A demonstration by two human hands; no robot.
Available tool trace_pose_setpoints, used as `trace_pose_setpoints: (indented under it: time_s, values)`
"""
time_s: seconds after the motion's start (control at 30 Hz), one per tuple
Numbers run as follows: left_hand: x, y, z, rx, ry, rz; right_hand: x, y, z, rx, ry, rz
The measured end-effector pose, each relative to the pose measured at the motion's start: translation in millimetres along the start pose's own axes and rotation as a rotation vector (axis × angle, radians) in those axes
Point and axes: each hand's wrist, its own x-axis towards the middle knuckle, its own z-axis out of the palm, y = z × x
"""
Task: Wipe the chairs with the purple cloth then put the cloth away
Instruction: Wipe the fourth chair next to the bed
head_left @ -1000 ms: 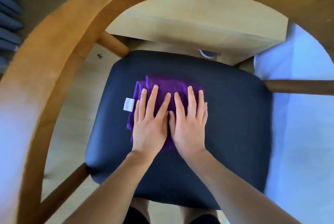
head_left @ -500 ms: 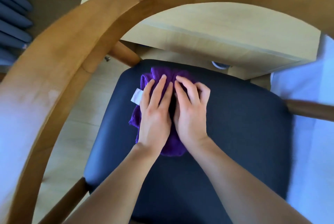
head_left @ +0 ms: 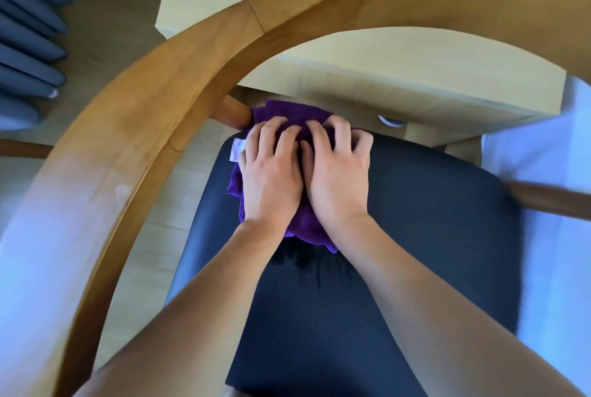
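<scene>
purple cloth [head_left: 307,231] on seat [head_left: 425,236], clutched by left hand [head_left: 271,180], right hand [head_left: 339,179].

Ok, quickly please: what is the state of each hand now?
Left hand: fingers curled, gripping the purple cloth.
Right hand: fingers curled, gripping the same cloth.

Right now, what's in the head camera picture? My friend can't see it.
The left hand and right hand grip a purple cloth bunched at the far left corner of a dark seat. A curved wooden chair back arcs overhead, and a pale table stands beyond.
</scene>
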Motion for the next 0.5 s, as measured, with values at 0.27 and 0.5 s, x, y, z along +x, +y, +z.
trace_pose_setpoints:
  time_s: [0.27, 0.5]
  values:
    - [-117, -6, -30, -0.023, -0.144, -0.023, -121, -2, -17, 0.062, -0.053, -0.013]
    - [-81, -10, -14, -0.061, -0.068, 0.011, -83, -1, -6, 0.143, 0.048, -0.069]
